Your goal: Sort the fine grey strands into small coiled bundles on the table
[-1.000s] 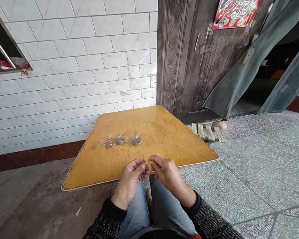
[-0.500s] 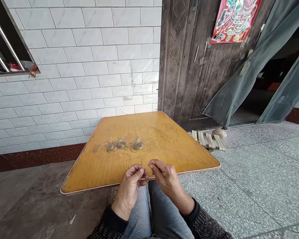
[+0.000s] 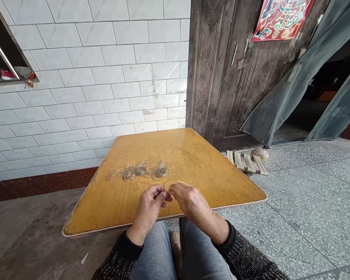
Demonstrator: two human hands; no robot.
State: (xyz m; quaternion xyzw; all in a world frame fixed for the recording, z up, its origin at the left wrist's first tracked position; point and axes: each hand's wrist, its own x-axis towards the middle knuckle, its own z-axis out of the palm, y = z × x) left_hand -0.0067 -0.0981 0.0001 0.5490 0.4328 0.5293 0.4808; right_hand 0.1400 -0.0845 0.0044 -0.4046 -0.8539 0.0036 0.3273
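Note:
Above the near edge of the yellow wooden table (image 3: 113,210), my left hand (image 3: 149,204) pinches a thin wire (image 3: 169,181) between thumb and fingers. Close beside it, nearly touching, my right hand (image 3: 194,202) is bent over with its fingers closed on the same wire, which arcs up between the two hands. The right fingertips are partly hidden behind the knuckles. Farther back on the tabletop lie three small coiled wire bundles (image 3: 161,170) in a row, with frayed ends sticking up. Loose wire strands (image 3: 192,149) are scattered toward the back right.
A white tiled wall (image 3: 84,89) stands behind the table, and a dark carved door (image 3: 212,77) is at the back right. A striped folding stool (image 3: 246,162) sits on the floor beside the table. My legs (image 3: 151,252) are under the near edge.
My right hand has turned over and come closer to the left, its knuckles now on top. The wire now bends in an arc between the hands. The view has shifted slightly.

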